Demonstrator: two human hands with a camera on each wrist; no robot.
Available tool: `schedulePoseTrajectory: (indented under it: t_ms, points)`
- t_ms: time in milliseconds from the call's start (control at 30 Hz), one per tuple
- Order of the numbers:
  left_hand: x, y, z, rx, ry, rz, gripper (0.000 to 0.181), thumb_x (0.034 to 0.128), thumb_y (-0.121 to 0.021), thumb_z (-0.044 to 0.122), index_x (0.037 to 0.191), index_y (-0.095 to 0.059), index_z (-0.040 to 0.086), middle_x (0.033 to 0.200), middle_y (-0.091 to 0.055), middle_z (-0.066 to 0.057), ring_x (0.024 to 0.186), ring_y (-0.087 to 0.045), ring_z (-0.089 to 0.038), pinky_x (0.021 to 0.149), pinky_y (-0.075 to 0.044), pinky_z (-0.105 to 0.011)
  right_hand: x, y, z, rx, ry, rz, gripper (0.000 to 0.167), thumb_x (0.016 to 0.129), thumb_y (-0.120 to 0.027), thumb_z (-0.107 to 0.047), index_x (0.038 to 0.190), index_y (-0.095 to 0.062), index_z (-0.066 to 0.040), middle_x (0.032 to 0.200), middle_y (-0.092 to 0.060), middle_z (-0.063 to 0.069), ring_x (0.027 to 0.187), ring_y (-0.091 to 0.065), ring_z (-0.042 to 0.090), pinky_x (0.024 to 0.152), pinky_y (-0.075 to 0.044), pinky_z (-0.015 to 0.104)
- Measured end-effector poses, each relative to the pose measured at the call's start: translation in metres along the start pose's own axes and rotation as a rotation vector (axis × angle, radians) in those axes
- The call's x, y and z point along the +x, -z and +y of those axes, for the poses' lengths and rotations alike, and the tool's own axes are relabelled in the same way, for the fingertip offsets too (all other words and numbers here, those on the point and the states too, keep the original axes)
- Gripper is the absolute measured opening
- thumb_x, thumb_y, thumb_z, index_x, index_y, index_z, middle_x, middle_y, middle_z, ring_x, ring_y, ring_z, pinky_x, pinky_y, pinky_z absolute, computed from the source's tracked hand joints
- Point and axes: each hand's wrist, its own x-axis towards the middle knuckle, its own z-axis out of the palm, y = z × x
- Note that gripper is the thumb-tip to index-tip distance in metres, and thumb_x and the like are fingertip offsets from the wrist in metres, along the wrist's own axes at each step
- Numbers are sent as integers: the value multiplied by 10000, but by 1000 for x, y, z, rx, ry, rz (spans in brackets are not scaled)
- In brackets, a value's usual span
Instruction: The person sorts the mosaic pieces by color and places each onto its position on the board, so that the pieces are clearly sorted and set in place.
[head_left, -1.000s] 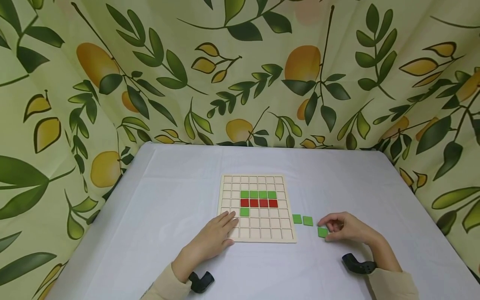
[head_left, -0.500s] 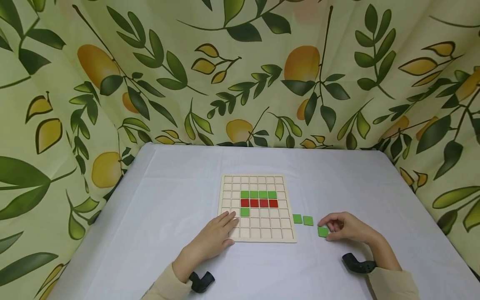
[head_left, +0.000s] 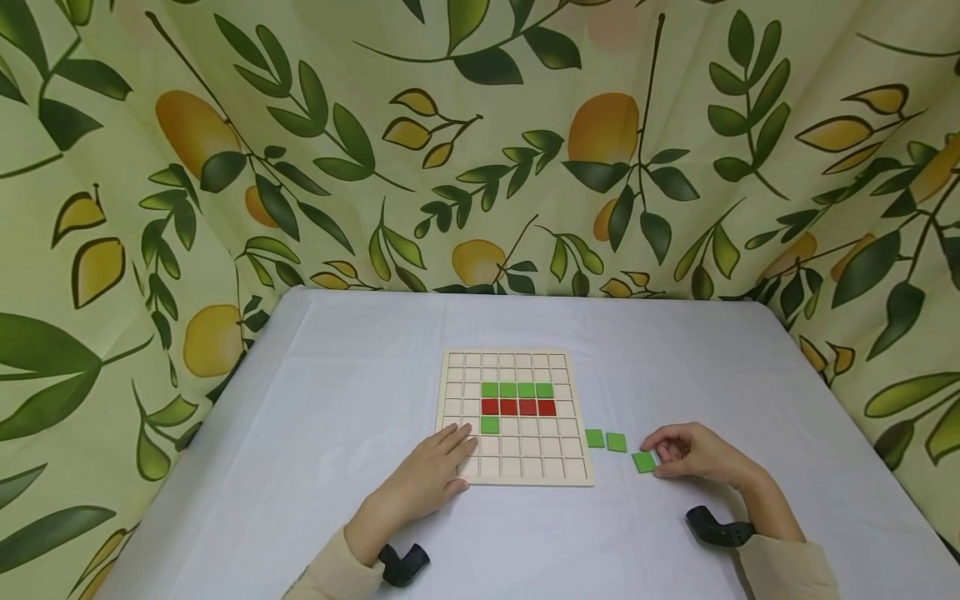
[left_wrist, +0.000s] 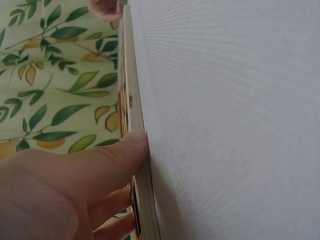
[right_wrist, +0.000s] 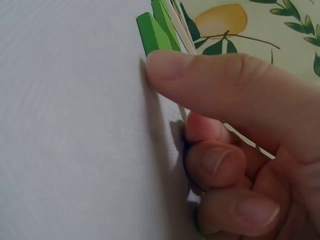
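A pale wooden grid board (head_left: 528, 470) lies on the table with green and red square tiles in some of its cells. My left hand (head_left: 429, 471) rests over its near-left corner, fingers stretched across the top. In the left wrist view the thumb (left_wrist: 132, 145) lies against the board's edge (left_wrist: 131, 75). To the right of the board, my right hand (head_left: 697, 454) pinches a loose green tile (head_left: 642, 462) at its right side, thumb and index finger bent. The right wrist view shows the thumb (right_wrist: 172, 70) over that green tile (right_wrist: 150, 32); the index fingertip is mostly hidden.
Two more green tiles, one beside the board (head_left: 594, 438) and one nearer the hand (head_left: 617, 442), lie on the white tablecloth (head_left: 360, 367). A leaf-and-fruit patterned curtain (head_left: 480, 192) hangs behind the table. Black wrist devices are on the left wrist (head_left: 405, 565) and right wrist (head_left: 716, 527).
The loose green tile has turned a little and shifted slightly left. My right hand's fingers have moved slightly right. The left hand and the board stay put.
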Motion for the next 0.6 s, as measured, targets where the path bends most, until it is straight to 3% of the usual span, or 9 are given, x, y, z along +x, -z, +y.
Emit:
schedulePoseTrajectory:
  t_ms: [600]
  points:
    - [0,0,0,-20,4,2,555,921,-621,241,1413,-467,35,1538,-398,-147,1442,-356,-352,1155,-365,-512,0,0,-1,-29,11,26,266,763,-758,-39,976,-664,89,741,-489,-110,649,-423,-63,502,-365,178]
